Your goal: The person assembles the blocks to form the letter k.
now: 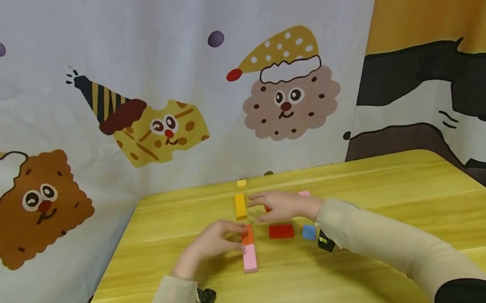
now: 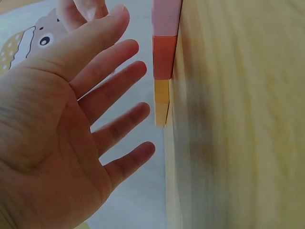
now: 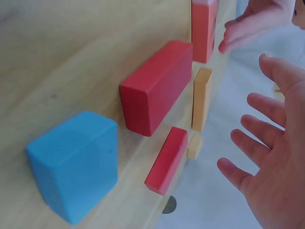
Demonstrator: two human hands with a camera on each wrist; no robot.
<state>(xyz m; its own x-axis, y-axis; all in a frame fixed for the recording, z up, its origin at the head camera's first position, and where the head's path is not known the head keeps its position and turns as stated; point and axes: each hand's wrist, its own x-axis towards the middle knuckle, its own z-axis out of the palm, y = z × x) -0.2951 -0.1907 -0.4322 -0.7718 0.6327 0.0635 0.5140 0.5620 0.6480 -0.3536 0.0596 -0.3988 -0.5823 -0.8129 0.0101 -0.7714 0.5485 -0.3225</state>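
My left hand [image 1: 216, 239] hovers just left of a row of blocks, its fingers spread and nothing held; the left wrist view shows a gap between fingertips and blocks. Nearest to it are an orange-red block [image 1: 247, 235] and a pink block [image 1: 249, 259], end to end. A yellow-orange block [image 1: 240, 207] lies farther along that line. My right hand [image 1: 283, 204] is above the table with loosely extended fingers and holds nothing. Below it lies a red block [image 1: 280, 231]; a second red block [image 3: 167, 161] is mostly hidden by this hand in the head view.
A blue block [image 1: 309, 231] lies by the right wrist, near the black wrist camera [image 1: 325, 241]. Behind the right hand a pink block [image 1: 304, 193] peeks out. The small yellow block [image 1: 241, 184] sits near the wooden table's [image 1: 293, 296] far edge, before a printed curtain [image 1: 197, 1].
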